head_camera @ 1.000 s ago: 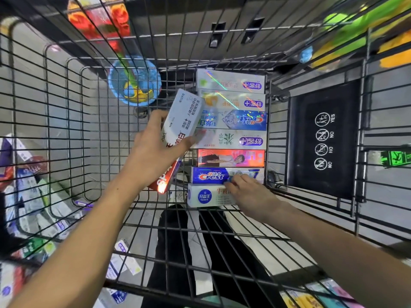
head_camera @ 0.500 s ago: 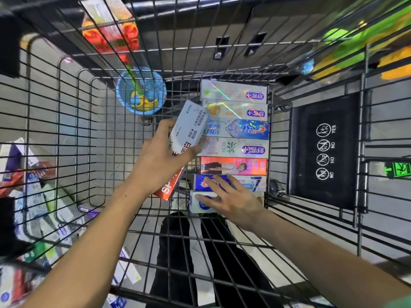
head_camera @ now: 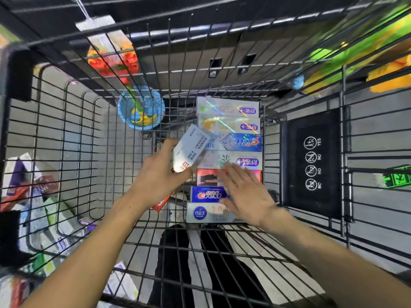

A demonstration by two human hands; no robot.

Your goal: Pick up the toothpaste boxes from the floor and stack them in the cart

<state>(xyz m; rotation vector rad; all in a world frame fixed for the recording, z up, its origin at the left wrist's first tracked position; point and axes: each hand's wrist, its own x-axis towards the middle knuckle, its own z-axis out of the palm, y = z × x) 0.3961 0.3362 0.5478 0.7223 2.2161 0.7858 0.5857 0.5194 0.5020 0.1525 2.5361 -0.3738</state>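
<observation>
Nearest the camera, both bare forearms reach down into a black wire cart point(head_camera: 66, 138), and dark trouser legs show through its mesh floor. Outside the cart's left wall, more toothpaste boxes point(head_camera: 51, 221) lie jumbled on the floor.

The left hand point(head_camera: 159, 176) is closed around a white toothpaste box point(head_camera: 191, 147) with a red end, held tilted so its upper end points toward the far right and overlaps the left edge of the row in the cart. The right hand point(head_camera: 246, 192) is open and flat, fingers spread, holding nothing; it lies blurred over the near part of that row, and whether it touches the boxes cannot be told.

The row itself is 7 toothpaste boxes point(head_camera: 229, 134) laid side by side on the cart floor against the right wall, running from a white box with a blue badge point(head_camera: 200, 213) nearest, then a blue Crest box point(head_camera: 208, 194), out to silver holographic boxes point(head_camera: 226, 107) at the far end.

On the right wall hangs a black panel point(head_camera: 311, 163) with 4 white icons. Beyond the far wall sit a blue toy point(head_camera: 141, 107) and red and orange toys point(head_camera: 111, 61).
</observation>
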